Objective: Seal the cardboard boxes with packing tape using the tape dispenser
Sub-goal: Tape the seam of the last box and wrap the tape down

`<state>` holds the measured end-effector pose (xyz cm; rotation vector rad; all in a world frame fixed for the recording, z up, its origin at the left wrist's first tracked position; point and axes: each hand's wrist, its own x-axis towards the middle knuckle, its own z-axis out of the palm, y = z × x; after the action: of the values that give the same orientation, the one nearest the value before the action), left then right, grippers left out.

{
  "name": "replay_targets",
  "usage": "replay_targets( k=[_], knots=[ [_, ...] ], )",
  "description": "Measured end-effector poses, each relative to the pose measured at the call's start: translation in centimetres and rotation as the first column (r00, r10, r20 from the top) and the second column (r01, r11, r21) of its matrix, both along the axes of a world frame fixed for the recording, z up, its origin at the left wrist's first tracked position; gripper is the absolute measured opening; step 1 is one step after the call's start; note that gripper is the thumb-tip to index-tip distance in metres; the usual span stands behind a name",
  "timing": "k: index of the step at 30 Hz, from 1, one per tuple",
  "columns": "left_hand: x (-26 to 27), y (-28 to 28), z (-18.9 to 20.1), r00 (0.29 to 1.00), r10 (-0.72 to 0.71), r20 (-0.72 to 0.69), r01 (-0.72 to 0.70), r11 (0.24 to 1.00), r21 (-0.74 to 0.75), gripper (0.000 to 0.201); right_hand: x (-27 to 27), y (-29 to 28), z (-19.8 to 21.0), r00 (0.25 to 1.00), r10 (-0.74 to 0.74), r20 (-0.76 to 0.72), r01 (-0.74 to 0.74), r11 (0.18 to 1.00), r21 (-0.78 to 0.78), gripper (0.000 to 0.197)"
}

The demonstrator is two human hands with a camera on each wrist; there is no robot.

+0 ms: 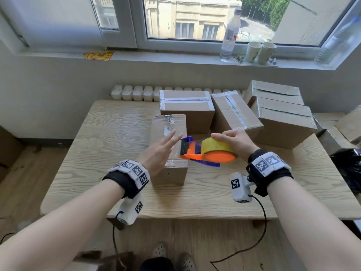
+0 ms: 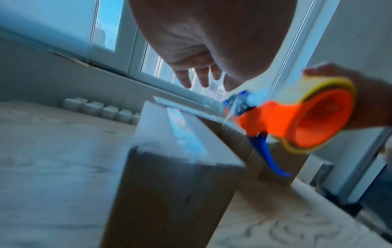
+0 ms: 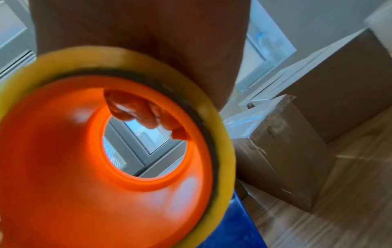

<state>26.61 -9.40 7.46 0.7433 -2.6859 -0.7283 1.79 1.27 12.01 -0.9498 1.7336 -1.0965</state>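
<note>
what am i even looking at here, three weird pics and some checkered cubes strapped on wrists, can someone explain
No machine here: a person works with bare hands, filmed by three cameras. The wide picture comes from a head camera; the other two come from cameras strapped at each wrist, beside the checkered marker blocks.

On the wooden table stand several cardboard boxes. The nearest box already has clear tape along its top.

The right hand grips an orange tape dispenser loaded with a yellow tape roll; in the right wrist view its fingertips show through the hollow hub. The left hand, fingers straight, is above the near box and holds nothing.
</note>
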Motion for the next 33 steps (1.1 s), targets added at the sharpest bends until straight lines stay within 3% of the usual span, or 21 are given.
replay_targets(
  k=[2,8,11,15,19,21,27,33],
  knots=[
    [-1.6,-0.9,1.9,1.000,-0.021,-0.014,0.021,1.000,0.010,0.050,0.3,-0.7,0.7,0.998,0.035,-0.053,-0.034,0.999,0.016,0.052],
    [-3.3,-2.7,4.3,0.986,-0.131,0.101,0.130,0.991,0.026,0.017,0.7,-2.4,2.7,0.970,0.122,-0.209,-0.120,0.993,0.019,0.049],
    [-3.4,-3.3,4.8,0.991,-0.117,0.068,0.116,0.993,0.030,0.006,0.7,-3.0,3.1,0.931,0.152,-0.331,-0.148,0.988,0.039,0.051],
    [-3.0,-4.4,5.6,1.000,-0.029,0.001,0.029,0.999,0.031,0.010,0.1,-3.3,2.7,0.878,0.173,-0.447,-0.139,0.984,0.107,0.057],
    [-3.2,-4.8,5.8,0.990,-0.032,0.140,0.027,0.999,0.033,0.037,-0.6,-3.4,2.8,0.902,0.144,-0.407,-0.111,0.988,0.104,0.055],
    [-3.8,-4.5,5.6,0.980,-0.072,0.188,0.060,0.996,0.065,0.041,-0.4,-3.6,3.2,0.903,0.144,-0.404,-0.115,0.989,0.094,0.054],
    [-5.3,-4.1,5.7,0.958,-0.105,0.267,0.080,0.992,0.101,0.023,-0.3,-3.9,3.9,0.885,0.152,-0.440,-0.131,0.988,0.078,0.055],
    [-5.4,-4.0,5.6,0.978,-0.121,0.170,0.105,0.990,0.096,0.013,-0.8,-3.8,3.3,0.871,0.116,-0.477,-0.081,0.992,0.093,0.056]
  ],
)
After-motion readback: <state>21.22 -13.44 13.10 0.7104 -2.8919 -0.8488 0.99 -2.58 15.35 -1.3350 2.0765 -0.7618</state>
